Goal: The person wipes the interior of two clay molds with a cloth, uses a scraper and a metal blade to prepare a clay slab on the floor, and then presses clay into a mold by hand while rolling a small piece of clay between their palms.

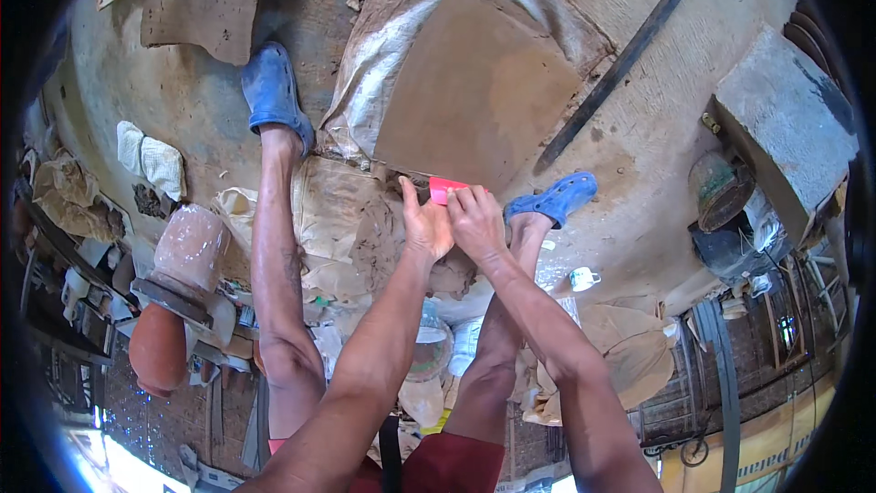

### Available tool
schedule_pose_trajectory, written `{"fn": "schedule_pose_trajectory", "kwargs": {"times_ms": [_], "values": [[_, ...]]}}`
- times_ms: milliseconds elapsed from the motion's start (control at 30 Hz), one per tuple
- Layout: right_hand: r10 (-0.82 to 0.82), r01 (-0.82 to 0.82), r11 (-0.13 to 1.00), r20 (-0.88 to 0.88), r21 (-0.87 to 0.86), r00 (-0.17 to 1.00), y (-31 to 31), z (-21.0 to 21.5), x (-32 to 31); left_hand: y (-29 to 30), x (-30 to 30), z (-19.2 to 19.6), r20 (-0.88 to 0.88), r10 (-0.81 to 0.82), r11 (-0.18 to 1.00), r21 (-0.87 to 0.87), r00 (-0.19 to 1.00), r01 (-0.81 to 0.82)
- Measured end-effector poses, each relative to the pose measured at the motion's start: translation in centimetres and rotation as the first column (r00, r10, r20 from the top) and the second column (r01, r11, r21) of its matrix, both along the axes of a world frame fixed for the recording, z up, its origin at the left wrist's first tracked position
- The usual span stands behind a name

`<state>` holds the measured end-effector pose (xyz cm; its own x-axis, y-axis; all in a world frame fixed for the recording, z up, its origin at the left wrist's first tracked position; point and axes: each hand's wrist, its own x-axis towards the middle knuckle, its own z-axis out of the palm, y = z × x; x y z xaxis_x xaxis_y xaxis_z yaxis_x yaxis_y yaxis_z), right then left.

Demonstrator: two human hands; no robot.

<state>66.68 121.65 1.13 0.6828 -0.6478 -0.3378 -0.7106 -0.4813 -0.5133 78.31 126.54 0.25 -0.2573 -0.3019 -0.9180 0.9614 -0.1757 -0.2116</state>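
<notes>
My right hand (478, 224) grips a flat pink scraper (443, 189) between its fingers. Right beside it, my left hand (427, 226) is turned palm up with its thumb stretched out. The scraper lies over the left fingers and partly hides them. Both hands are between my knees, at the near edge of a broad, smooth brown clay slab (474, 82). That slab lies flat on a whitish woven sack (365, 64). A rough heap of wet clay (379, 242) sits just left of and below my hands.
A long dark bar (616, 73) lies right of the slab. My feet wear blue clogs (274, 91). Another clay sheet (205, 0) is at the far left. A reddish clay pot (157, 350), a white mug (582, 278), a bucket (721, 190) and a grey block (780, 100) stand around.
</notes>
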Motion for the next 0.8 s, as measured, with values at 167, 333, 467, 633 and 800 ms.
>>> {"fn": "schedule_pose_trajectory", "kwargs": {"times_ms": [167, 333, 467, 633, 800], "values": [[-0.221, 0.226, 0.945, 0.047, -0.236, 0.974, -10.5, 0.1, -1.0, 1.7, -0.7, 0.4, 0.023, -0.013, 0.991, 0.131, 1.0, 0.01], [-0.285, 0.296, 0.885, 0.083, -0.358, 0.955, -18.9, -2.8, -4.8, 1.8, -4.3, -0.6, -0.036, -0.015, 0.999, 0.049, 0.999, 0.016], [-0.156, 0.164, 0.973, 0.059, -0.161, 0.986, -8.8, -1.6, -4.4, 1.5, -4.2, -0.3, -0.029, 0.009, 0.991, 0.132, 1.0, -0.005], [-0.127, 0.127, 0.992, 0.052, 0.007, 0.991, 3.0, -0.6, -4.7, 0.8, -4.2, -0.3, 0.012, -0.067, 0.997, 0.037, 0.998, 0.067], [-0.401, 0.401, 0.916, -0.016, 0.031, 0.916, 2.5, 1.2, -4.3, 2.5, -1.2, -1.3, -0.085, -0.041, 0.998, -0.058, 0.996, 0.037]]}}
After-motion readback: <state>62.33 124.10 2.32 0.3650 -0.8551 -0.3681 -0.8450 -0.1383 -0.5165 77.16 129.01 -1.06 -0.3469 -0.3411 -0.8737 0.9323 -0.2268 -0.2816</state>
